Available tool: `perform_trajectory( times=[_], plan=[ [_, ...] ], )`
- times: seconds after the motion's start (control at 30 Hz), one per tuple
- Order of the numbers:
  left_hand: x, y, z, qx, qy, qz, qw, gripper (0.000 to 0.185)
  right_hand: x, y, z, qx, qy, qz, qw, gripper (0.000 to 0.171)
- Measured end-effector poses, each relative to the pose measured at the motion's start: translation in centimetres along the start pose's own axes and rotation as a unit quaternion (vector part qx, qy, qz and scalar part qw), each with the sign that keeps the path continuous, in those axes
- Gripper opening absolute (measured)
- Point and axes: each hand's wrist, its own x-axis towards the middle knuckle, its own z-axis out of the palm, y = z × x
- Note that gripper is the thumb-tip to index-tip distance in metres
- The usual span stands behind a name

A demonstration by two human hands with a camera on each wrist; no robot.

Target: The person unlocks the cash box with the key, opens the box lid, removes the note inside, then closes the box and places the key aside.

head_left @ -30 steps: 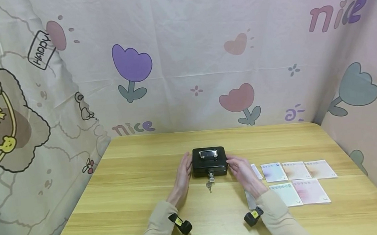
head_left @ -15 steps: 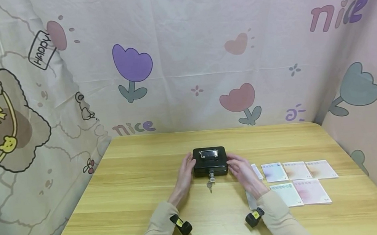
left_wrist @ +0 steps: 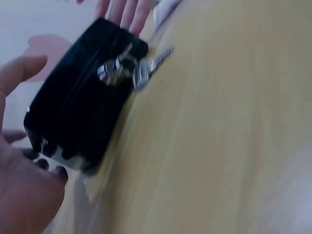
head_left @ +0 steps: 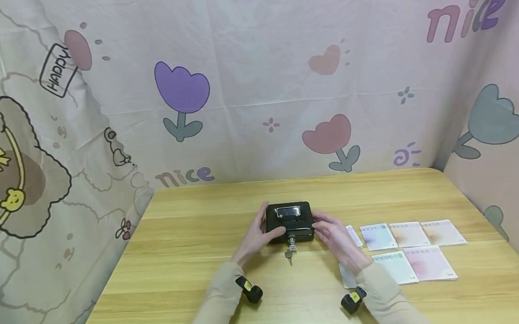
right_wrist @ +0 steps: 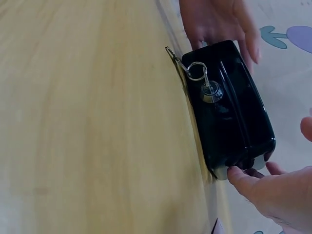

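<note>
A black cash box point(head_left: 290, 230) sits lid down on the table between both hands. On its lid lies a silver handle point(head_left: 288, 212). A silver lock point(right_wrist: 211, 92) is on its front, with a key in it and a ring of keys point(left_wrist: 144, 73) hanging down. My left hand point(head_left: 256, 239) is at the box's left end, fingers extended along the side and thumb reaching over the front top edge. At the right end, my right hand point(head_left: 336, 237) touches the side with relaxed fingers; the right wrist view shows its fingertips point(right_wrist: 236, 174) against the lower edge.
Several stacks of banknotes lie in two rows on the right, among them a blue one point(head_left: 378, 237) and a pink one point(head_left: 429, 264). Others are partly hidden by the right forearm. The wooden table point(head_left: 190, 227) ends at a printed curtain point(head_left: 248, 142).
My left hand has shifted forward along the box's left side, and its thumb has spread over the front top edge. The right hand and the cash box look nearly unchanged.
</note>
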Motion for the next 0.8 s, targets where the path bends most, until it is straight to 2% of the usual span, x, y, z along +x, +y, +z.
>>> perform_trajectory(
  times=[0.13, 0.33, 0.53, 0.8],
  plan=[
    [0.4, -0.2, -0.3, 0.011, -0.018, 0.008, 0.9997, 0.104, -0.2, 0.3, -0.2, -0.007, -0.002, 0.003, 1.0, 0.062],
    [0.4, -0.3, -0.5, -0.002, -0.016, 0.006, 0.9999, 0.108, -0.5, 0.7, 0.4, -0.013, 0.027, 0.012, 0.999, 0.065],
    [0.5, -0.4, -0.3, 0.024, 0.019, -0.003, 0.9995, 0.116, -1.0, 1.3, 1.0, -0.002, 0.054, 0.007, 0.999, 0.067],
    [0.7, -0.4, 0.3, 0.036, 0.058, -0.013, 0.9976, 0.116, -0.7, 1.4, 1.2, -0.014, 0.008, 0.044, 0.999, 0.067]
  ],
)
